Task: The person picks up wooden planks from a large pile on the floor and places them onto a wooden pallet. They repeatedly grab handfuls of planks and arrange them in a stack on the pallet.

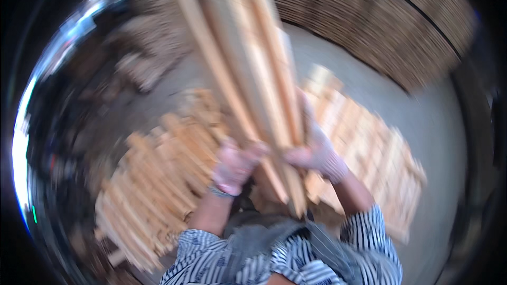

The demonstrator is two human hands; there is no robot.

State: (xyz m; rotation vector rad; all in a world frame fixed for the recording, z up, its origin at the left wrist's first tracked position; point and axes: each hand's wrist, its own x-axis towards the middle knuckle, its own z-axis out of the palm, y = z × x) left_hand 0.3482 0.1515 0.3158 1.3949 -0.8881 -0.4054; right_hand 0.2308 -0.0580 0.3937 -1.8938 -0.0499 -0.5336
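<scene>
A bundle of long pale wooden strips (259, 68) rises away from my body, its near ends close to my apron. My left hand (237, 164), in a light pinkish glove, is closed around the bundle's left side. On the right side my right hand (315, 150), gloved the same way, grips the strips too. The strips fan slightly apart toward the far end, and motion blurs them. Fingers on the bundle's underside are hidden.
Piles of wooden strips lie on both sides, a left pile (153, 184) and a right pile (369, 153). Beyond them stands a large strapped stack of thin boards (364, 21). Another blurred wood heap (150, 47) sits at the far left on the grey floor (438, 179).
</scene>
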